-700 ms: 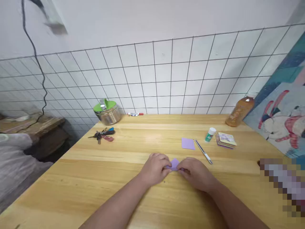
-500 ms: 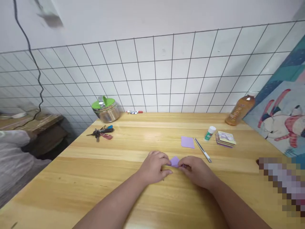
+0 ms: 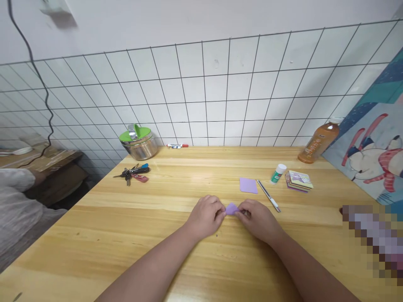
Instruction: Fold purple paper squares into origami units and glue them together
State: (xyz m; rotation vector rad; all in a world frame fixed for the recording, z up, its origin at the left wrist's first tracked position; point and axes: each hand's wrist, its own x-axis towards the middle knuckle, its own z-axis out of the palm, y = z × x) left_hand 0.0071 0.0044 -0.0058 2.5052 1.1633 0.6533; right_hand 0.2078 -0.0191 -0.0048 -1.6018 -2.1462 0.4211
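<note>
A small folded piece of purple paper (image 3: 232,209) lies between my hands on the wooden table (image 3: 141,235). My left hand (image 3: 207,216) pinches its left corner between thumb and fingers. On the other side, my right hand (image 3: 257,219) grips the right corner, its fingertips curled over the edge. The paper's middle rises to a point at the top, and its ends are hidden under my fingers. Just beyond lies a flat purple paper square (image 3: 248,185), with a slim white-and-grey utility knife (image 3: 268,196) slanting beside it.
A glue stick (image 3: 278,174) and a stack of paper pads (image 3: 299,181) stand right of the knife. Farther back are an amber drink bottle (image 3: 319,141), a marker (image 3: 177,146) and a green-lidded steel pot (image 3: 140,143). Keys (image 3: 134,173) lie at left. A person's sleeve (image 3: 19,184) shows far left.
My left thumb has closed up against the fingers, pinching the folded paper's left corner. My right hand keeps its hold. The view has shifted slightly.
</note>
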